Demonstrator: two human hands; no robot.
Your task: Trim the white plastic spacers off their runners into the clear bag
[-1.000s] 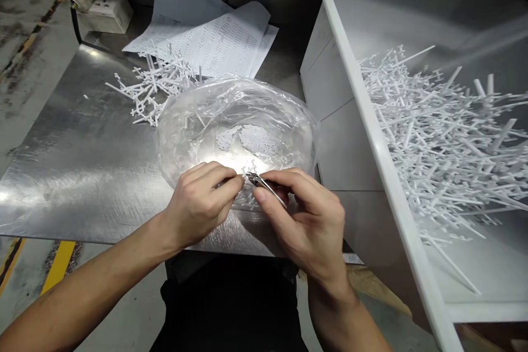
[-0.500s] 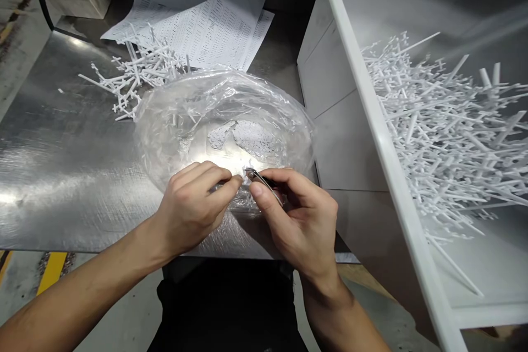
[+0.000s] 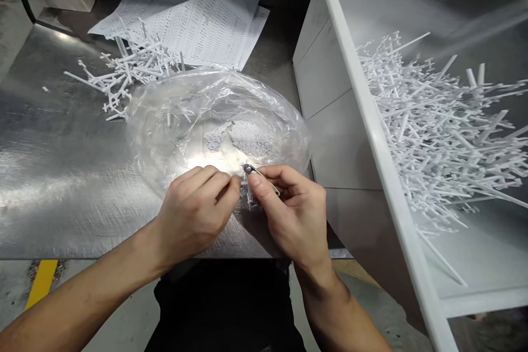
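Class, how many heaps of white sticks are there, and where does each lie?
2. One heap is on the table, beside the bag; the other heap is in the bin, at the picture's right. Others may be hidden.

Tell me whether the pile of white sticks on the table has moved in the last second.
No: measured against the table's far left corner, the pile keeps its place; only the camera's view shifts.

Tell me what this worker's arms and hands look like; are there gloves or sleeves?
The left hand and right hand are bare: no gloves, and no rings or watch that show. The forearms are bare too, with no sleeves in view. Black clothing shows between them.
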